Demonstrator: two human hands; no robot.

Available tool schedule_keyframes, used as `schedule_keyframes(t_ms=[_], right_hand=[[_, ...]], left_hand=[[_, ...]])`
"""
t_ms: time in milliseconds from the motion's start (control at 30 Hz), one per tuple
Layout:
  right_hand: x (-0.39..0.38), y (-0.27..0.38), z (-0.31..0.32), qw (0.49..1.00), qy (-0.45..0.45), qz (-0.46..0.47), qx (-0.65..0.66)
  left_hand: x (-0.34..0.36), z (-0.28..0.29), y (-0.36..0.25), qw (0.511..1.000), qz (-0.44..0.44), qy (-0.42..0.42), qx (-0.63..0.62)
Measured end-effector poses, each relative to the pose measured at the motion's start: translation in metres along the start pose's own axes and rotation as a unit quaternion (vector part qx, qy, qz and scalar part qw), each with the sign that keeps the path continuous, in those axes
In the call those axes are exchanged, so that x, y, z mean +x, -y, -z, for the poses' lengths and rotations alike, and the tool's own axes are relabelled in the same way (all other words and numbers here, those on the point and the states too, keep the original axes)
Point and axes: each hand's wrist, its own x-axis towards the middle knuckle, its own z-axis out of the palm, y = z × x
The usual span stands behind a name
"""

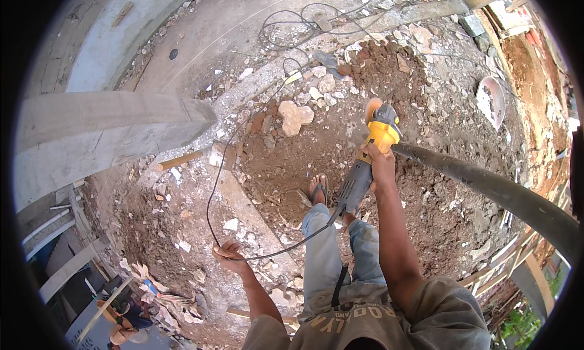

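Yellow-and-black long-bodied angle grinder (383, 135) is hanging in the person's right hand (382, 166) over brown, stone-strewn soil (277, 186), its thin orange-brown round disc (373, 108) facing away from the body. The right fingers are curling closely around the section just behind the yellow head; the grey rear body is sloping back toward the legs. Beside the head, the end of a thick black round pipe (486, 187) is lying so near that I cannot tell whether they are touching.

By its look, the tool is weighing heavily toward its geared head, with a stiff, hard casing; dust is probably making it a little slick. The casing is offering the sound holds, front and rear, while the disc is looking brittle and unfit for gripping.

The person's left hand (229, 252) is holding the flexible black rubber cable (208, 213) out to the side, apparently pinching it between thumb and bent fingers.

Far right, a pale, shallow round basin (500, 103) is holding whitish-grey matter, too small to identify.
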Motion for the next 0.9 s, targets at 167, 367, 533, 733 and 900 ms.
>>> schedule_keyframes(t_ms=[167, 367, 533, 733, 900], right_hand=[[-0.021, 0.090, -0.003, 0.999, -0.034, 0.020, 0.019], [0.004, 0.155, -0.006, 0.993, -0.087, 0.075, 0.041], [0.035, 0.212, 0.010, 0.983, -0.132, 0.046, 0.122], [0.177, 0.206, 0.050, 0.943, -0.226, 0.029, 0.243], [0.213, 0.211, 0.079, 0.905, -0.306, 0.002, 0.294]], left_hand=[[0.007, -0.056, -0.152, 0.992, -0.089, 0.081, -0.046], [0.033, -0.148, -0.306, 0.955, -0.227, 0.174, -0.076], [0.029, -0.250, -0.408, 0.895, -0.369, 0.211, -0.137], [0.010, -0.444, -0.483, 0.739, -0.571, 0.314, -0.169], [-0.046, -0.595, -0.547, 0.655, -0.632, 0.374, -0.178]])
